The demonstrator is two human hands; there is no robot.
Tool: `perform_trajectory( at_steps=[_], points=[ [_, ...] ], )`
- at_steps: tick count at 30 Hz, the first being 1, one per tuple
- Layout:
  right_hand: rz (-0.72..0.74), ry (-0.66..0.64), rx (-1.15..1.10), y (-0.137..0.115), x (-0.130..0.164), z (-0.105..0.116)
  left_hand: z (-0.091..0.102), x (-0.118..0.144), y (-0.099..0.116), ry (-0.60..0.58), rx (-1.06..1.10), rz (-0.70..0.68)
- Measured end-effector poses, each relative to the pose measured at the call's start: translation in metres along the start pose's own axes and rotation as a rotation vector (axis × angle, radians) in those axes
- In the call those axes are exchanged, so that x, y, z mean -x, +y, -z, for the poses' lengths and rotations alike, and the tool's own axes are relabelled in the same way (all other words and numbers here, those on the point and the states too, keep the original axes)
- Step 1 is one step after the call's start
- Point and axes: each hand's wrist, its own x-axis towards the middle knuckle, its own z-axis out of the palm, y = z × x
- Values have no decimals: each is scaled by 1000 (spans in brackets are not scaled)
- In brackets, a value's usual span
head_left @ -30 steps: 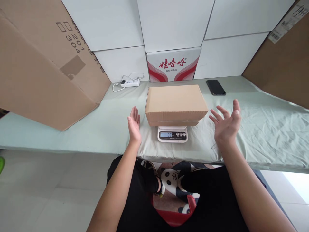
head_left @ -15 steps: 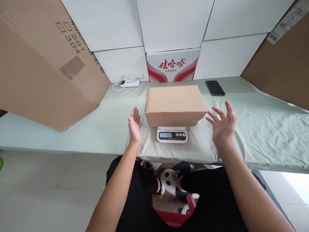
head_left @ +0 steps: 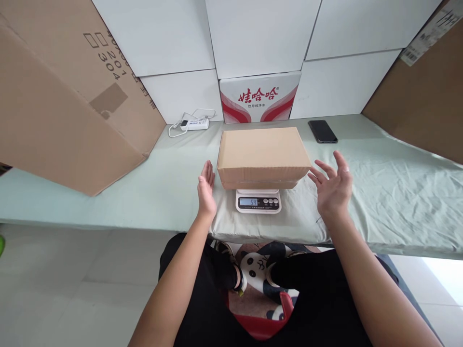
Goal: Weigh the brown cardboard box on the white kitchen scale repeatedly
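Note:
A closed brown cardboard box [head_left: 263, 150] rests on a small white kitchen scale [head_left: 258, 210], covering most of its platform. The scale's lit display [head_left: 249, 202] appears to read 54. To the left of the box, my left hand [head_left: 207, 190] is held palm inward with its fingers stretched out, a small gap from the cardboard. My right hand [head_left: 333, 187] is on the other side, fingers spread and slightly curled. Its fingertips are close to the box's front right corner; whether they touch it I cannot tell. Neither hand holds anything.
A black phone [head_left: 322, 131] lies behind my right hand. At the back left is a white power strip [head_left: 194, 125] with a cable. Large cartons [head_left: 68, 106] flank the table [head_left: 152, 202], and white boxes [head_left: 258, 99] form a wall behind.
My left hand has moved right, closer to the box. My right hand has shifted slightly left. The box and the scale have stayed in place.

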Motion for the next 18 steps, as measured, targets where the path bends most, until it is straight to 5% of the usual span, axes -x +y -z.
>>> perform_trajectory(
  at_steps=[9,15,18],
  points=[
    [-9,-72,-3,1,9,-11,-5,9,4,-87,-13,-45],
    [234,-283,215,-1,34,-17,-6,11,7,-104,-9,-79],
    [240,-321,226,3,40,-20,-7,13,10,-123,-8,-92]
  ],
)
